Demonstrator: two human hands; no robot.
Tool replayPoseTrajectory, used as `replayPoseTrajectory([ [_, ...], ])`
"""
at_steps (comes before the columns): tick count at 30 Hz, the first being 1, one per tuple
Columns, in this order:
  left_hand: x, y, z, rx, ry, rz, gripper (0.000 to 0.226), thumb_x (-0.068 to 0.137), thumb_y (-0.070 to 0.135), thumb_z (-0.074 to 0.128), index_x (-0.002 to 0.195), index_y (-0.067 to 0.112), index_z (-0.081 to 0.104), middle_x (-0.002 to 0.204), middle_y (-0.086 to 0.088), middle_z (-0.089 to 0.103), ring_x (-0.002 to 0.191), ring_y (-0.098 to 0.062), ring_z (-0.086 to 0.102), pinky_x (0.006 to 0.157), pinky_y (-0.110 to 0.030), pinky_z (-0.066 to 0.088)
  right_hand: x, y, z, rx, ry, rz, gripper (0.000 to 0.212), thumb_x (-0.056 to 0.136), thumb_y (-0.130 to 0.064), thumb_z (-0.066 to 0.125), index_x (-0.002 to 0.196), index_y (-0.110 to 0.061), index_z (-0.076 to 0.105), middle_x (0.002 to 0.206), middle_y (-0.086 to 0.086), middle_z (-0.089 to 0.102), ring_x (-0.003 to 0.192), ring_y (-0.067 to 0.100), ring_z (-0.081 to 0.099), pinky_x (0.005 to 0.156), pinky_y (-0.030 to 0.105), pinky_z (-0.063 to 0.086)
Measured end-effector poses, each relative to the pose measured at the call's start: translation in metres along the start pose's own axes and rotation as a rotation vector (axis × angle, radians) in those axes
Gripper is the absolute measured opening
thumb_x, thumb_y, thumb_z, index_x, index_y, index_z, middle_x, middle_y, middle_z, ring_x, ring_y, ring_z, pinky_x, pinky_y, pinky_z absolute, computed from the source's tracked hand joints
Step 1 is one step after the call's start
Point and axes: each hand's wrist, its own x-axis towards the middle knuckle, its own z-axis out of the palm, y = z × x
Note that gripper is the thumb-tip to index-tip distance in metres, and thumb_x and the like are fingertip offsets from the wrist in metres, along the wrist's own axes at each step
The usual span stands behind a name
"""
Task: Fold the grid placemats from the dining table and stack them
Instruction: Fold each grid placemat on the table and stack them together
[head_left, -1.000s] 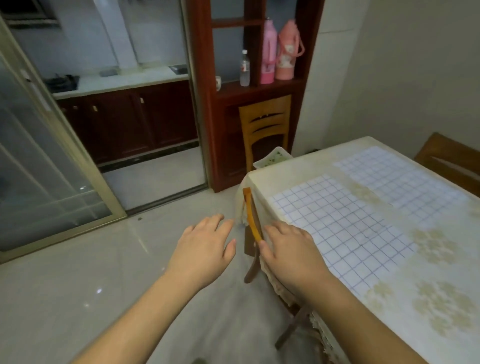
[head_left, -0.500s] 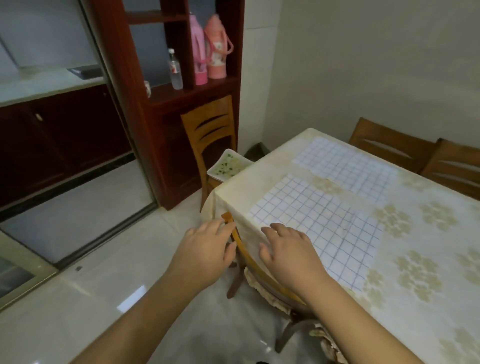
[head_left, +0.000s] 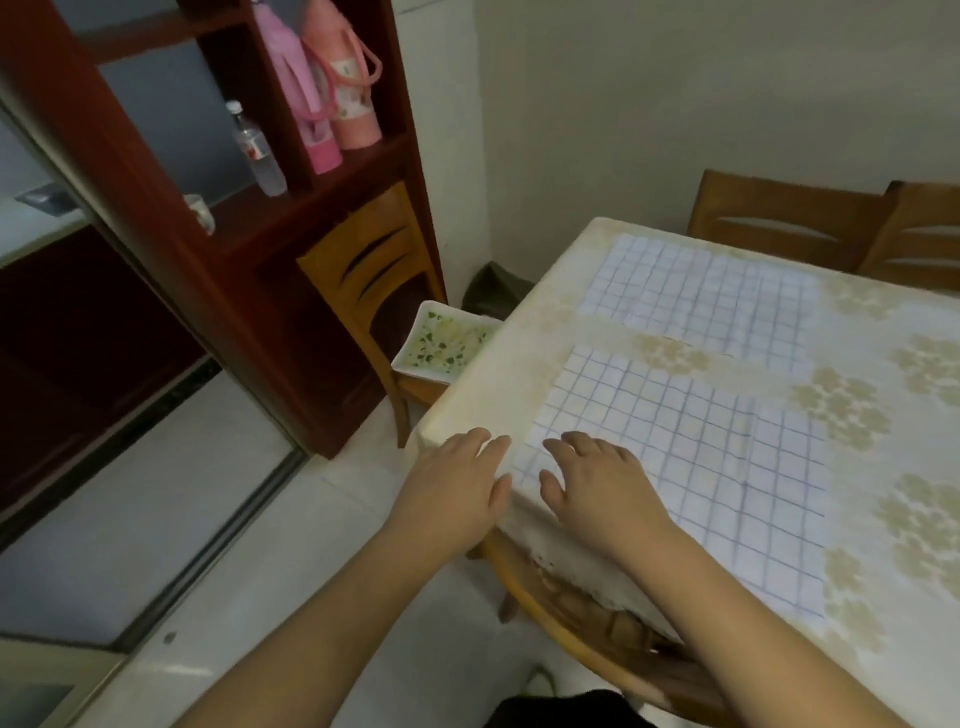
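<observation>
Two white placemats with a blue grid lie flat on the dining table (head_left: 857, 322), which wears a cream flowered cloth. The near placemat (head_left: 691, 452) reaches the table's left edge; the far placemat (head_left: 701, 296) lies beyond it. My right hand (head_left: 592, 483) rests palm down on the near placemat's left end, fingers loosely spread. My left hand (head_left: 457, 483) sits at the table's corner just left of that placemat, fingers straight, holding nothing.
A wooden chair (head_left: 587, 613) is tucked under the table below my hands. Another chair (head_left: 374, 280) with a green-patterned dish (head_left: 441, 343) on its seat stands by a dark red shelf unit (head_left: 249, 208) holding pink flasks. Two chairs (head_left: 810, 228) stand behind the table.
The view has swung right and closer to the table. Both hands have moved forward from the chair back onto the table's edge, the right one further onto the near placemat.
</observation>
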Motion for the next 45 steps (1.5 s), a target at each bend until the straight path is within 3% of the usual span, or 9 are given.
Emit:
replayPoseTrajectory([
  [9,0.100,-0.034,0.001,0.004,-0.038,0.148,0.053,0.102,0.038,0.034,0.152,0.025,0.027,0.156,0.002,0.033,0.141,-0.014,0.031,0.110,-0.034,0.032,0.066,0.006,0.005,0.050,-0.029,0.087,0.052,0.102,-0.044,0.026,0.149,-0.021,0.031,0.155,0.003,0.033,0.139,0.023,0.034,0.116,0.039,0.022],
  [16,0.150,-0.051,0.024,0.031,-0.142,0.313,0.054,0.102,0.037,0.035,0.153,0.023,0.025,0.157,-0.001,0.031,0.142,-0.016,0.031,0.111,-0.034,0.031,0.086,0.010,0.020,0.100,-0.033,0.240,0.057,0.102,-0.042,0.029,0.154,-0.020,0.020,0.160,0.007,0.021,0.142,0.026,0.031,0.116,0.041,0.024],
  [26,0.217,-0.147,0.056,-0.046,-0.245,0.550,0.059,0.101,0.039,0.036,0.155,0.025,0.016,0.158,0.005,0.026,0.144,-0.013,0.024,0.115,-0.034,0.026,0.153,-0.043,0.065,0.140,-0.017,0.608,0.060,0.099,-0.039,0.036,0.153,-0.017,0.021,0.159,0.010,0.025,0.140,0.029,0.036,0.112,0.043,0.030],
  [32,0.260,-0.195,0.051,-0.029,-0.162,0.869,0.054,0.096,0.031,0.047,0.147,0.019,0.039,0.146,-0.004,0.048,0.132,-0.021,0.046,0.105,-0.040,0.040,0.194,-0.089,0.067,0.170,0.119,0.826,0.066,0.090,-0.034,0.055,0.149,-0.012,0.034,0.154,0.017,0.035,0.140,0.035,0.035,0.111,0.049,0.032],
  [40,0.300,-0.174,0.070,0.010,-0.203,1.083,0.054,0.096,0.035,0.039,0.147,0.017,0.038,0.147,-0.005,0.046,0.134,-0.023,0.044,0.105,-0.040,0.038,0.189,-0.102,0.069,0.165,0.098,0.987,0.066,0.098,-0.042,0.039,0.154,-0.016,0.015,0.162,0.009,0.014,0.149,0.026,0.012,0.119,0.041,0.013],
  [42,0.307,-0.163,0.079,0.027,-0.236,1.121,0.054,0.099,0.035,0.040,0.150,0.018,0.034,0.151,-0.004,0.041,0.138,-0.022,0.038,0.109,-0.039,0.033,0.191,-0.103,0.078,0.167,0.073,1.035,0.067,0.097,-0.043,0.043,0.153,-0.014,0.021,0.160,0.011,0.021,0.147,0.029,0.018,0.118,0.043,0.017],
  [45,0.315,-0.148,0.094,0.069,-0.251,1.175,0.053,0.099,0.032,0.043,0.149,0.018,0.036,0.152,-0.005,0.041,0.139,-0.021,0.038,0.109,-0.039,0.033,0.194,-0.096,0.095,0.142,0.096,1.084,0.066,0.082,-0.042,0.065,0.136,-0.008,0.051,0.136,0.015,0.055,0.127,0.032,0.051,0.103,0.046,0.043],
])
